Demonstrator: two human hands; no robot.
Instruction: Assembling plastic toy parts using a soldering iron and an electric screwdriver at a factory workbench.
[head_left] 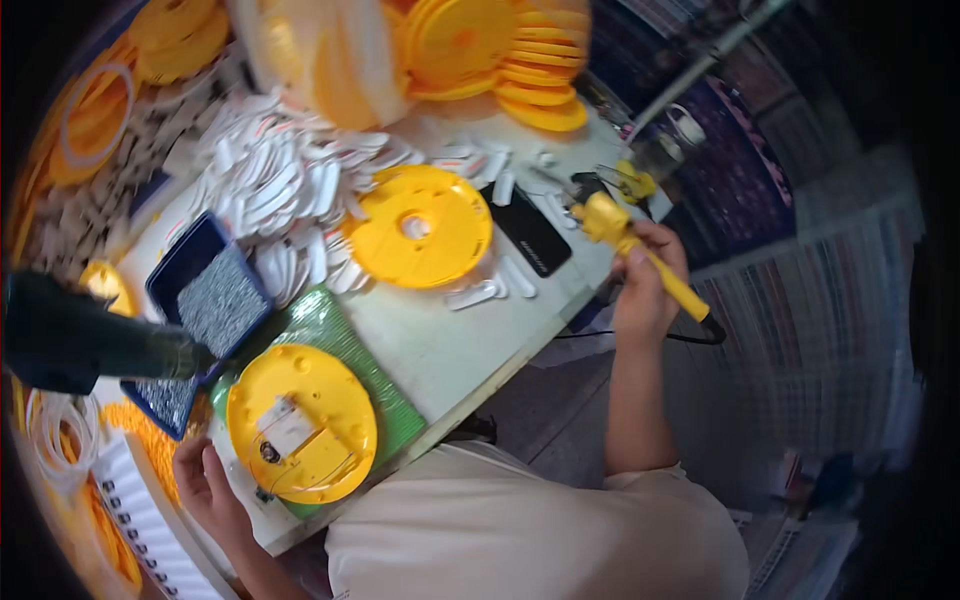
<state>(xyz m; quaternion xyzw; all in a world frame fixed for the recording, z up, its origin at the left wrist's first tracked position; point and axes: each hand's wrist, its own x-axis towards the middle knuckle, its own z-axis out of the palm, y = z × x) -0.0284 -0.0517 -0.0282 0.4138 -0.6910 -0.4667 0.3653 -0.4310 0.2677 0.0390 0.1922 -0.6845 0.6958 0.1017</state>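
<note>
Currently gripping the soldering iron (607,217) in the right hand (644,285) by the worktop's (430,345) right corner, holding the left hand (212,485) half-open, seemingly empty, beside the yellow disc (335,400) at the near-left corner; ideally steadying it before soldering.

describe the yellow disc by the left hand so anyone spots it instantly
On the pale table, find the green mat near the left hand. The yellow disc on it, unlike the centre-holed disc, carries a white boxy part.
</note>
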